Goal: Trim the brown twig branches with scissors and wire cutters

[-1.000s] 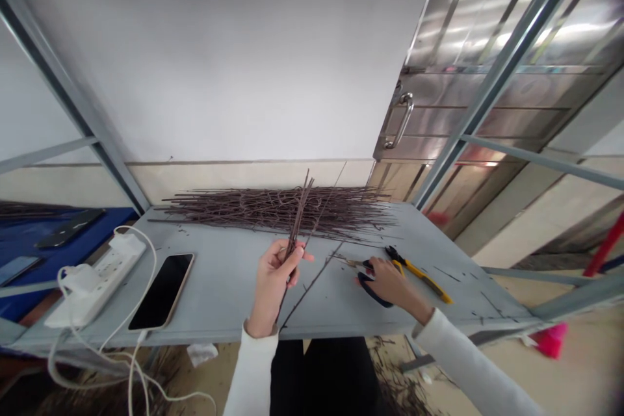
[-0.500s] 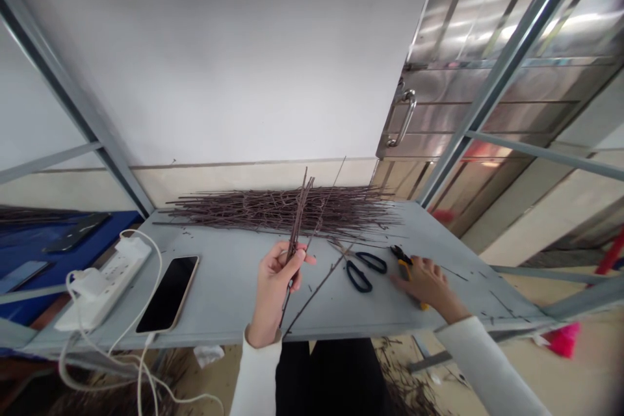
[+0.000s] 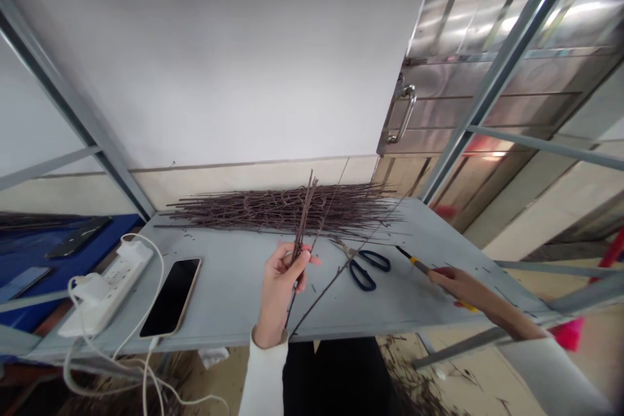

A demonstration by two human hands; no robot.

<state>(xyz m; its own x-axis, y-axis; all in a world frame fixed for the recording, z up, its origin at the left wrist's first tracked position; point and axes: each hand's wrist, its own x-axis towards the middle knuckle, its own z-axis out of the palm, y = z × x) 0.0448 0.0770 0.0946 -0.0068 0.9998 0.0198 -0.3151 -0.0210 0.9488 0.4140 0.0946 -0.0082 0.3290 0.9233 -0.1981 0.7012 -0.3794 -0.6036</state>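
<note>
My left hand (image 3: 286, 276) is closed around a small bunch of thin brown twigs (image 3: 305, 214), which point up and away from me. A longer thin twig (image 3: 324, 287) slants beside the hand across the grey table. My right hand (image 3: 455, 286), at the right, grips a pair of pliers (image 3: 420, 264) with yellow and dark handles; their dark jaws point left, just above the tabletop. Between the hands lie scissors (image 3: 363, 268) with dark blue handles, blades toward the back. A wide pile of twigs (image 3: 253, 209) lies along the back of the table.
A phone (image 3: 170, 297) and a white power strip (image 3: 104, 292) with cables occupy the left of the grey table (image 3: 219, 302). Metal frame posts (image 3: 124, 175) rise at both sides. Twig scraps (image 3: 409, 383) litter the floor. A metal door (image 3: 453, 104) stands behind at right.
My right hand has picked up the pliers from the tabletop and drawn them to the right, turning them so they lie more level. My left hand still holds the twigs in nearly the same place.
</note>
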